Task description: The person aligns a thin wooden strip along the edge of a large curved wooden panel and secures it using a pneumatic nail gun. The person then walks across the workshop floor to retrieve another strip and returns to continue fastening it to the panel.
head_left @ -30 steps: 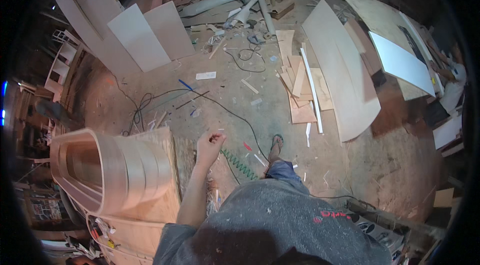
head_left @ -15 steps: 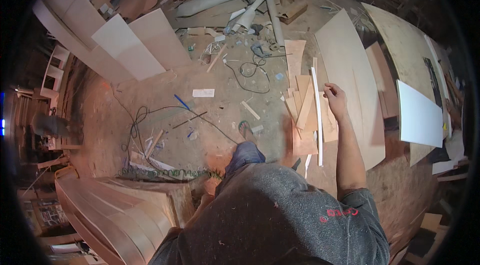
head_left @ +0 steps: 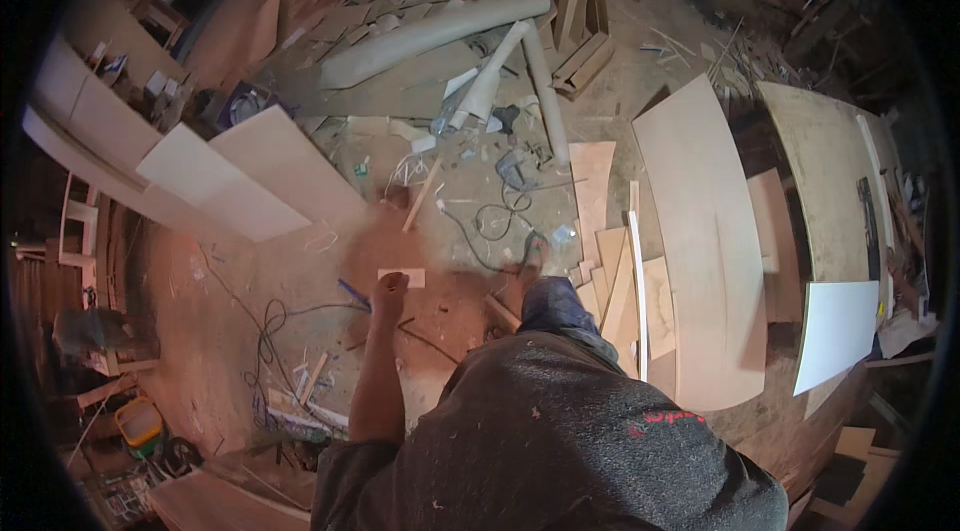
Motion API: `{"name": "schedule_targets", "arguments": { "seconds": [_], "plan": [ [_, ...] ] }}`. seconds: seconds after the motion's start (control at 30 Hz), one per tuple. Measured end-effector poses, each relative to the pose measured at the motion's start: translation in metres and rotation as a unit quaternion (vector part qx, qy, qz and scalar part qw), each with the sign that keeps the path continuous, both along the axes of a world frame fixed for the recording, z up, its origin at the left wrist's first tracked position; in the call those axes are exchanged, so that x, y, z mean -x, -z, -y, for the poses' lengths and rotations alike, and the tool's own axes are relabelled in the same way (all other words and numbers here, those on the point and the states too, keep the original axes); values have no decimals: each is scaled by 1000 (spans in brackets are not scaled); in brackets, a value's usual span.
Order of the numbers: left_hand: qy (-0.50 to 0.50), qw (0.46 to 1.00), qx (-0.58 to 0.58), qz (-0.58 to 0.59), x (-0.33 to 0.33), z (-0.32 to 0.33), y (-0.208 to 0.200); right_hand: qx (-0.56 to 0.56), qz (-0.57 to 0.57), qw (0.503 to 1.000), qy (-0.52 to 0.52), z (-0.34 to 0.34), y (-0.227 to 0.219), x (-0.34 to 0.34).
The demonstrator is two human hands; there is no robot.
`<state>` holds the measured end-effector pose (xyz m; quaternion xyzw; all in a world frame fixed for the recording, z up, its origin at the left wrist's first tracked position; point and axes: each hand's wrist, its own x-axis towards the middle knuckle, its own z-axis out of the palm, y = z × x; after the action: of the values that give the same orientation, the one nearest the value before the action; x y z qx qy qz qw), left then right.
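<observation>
My left hand (head_left: 390, 287) hangs in front of me above the dusty floor, fingers curled in, with nothing visible in it. Just past it on the floor lie a small pale wood offcut (head_left: 401, 277) and a thin blue stick (head_left: 352, 293). My right hand is out of view. My foot (head_left: 534, 256) is stepping forward next to a black cable (head_left: 490, 226). My dark speckled shirt (head_left: 560, 441) fills the lower middle of the picture.
Stacked plywood strips (head_left: 612, 261) and a long curved plywood sheet (head_left: 705, 231) lie to the right. Two pale boards (head_left: 250, 181) lean at left. A long curved moulding (head_left: 430, 36), tubes and scrap litter the floor ahead. Cables (head_left: 270, 326) trail at lower left.
My right arm, stretched out over the plywood strips half a second ago, has dropped out of view. My left arm has swung forward. The view has shifted further across the floor.
</observation>
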<state>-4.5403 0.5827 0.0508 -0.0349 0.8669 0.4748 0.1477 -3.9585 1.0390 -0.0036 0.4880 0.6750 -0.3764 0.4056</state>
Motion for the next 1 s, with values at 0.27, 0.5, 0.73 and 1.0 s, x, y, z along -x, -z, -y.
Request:
{"name": "schedule_targets", "arguments": {
  "seconds": [0.27, 0.5, 0.73, 1.0],
  "plan": [
    [35, 966, 67, 248, 59, -38, 36, -58, -263, 942, 202, -186, 10, 346],
    [259, 930, 219, 142, 86, -65, 64, -106, -559, 822, 35, -351, -120, 786],
    [109, 953, 138, 245, 238, -102, 98, -225, -399, 886, -74, -334, -8, 908],
    [-114, 969, -24, 218, 502, -141, 33, -131, 6, 861, -491, -256, 76, 761]
  ]
}}
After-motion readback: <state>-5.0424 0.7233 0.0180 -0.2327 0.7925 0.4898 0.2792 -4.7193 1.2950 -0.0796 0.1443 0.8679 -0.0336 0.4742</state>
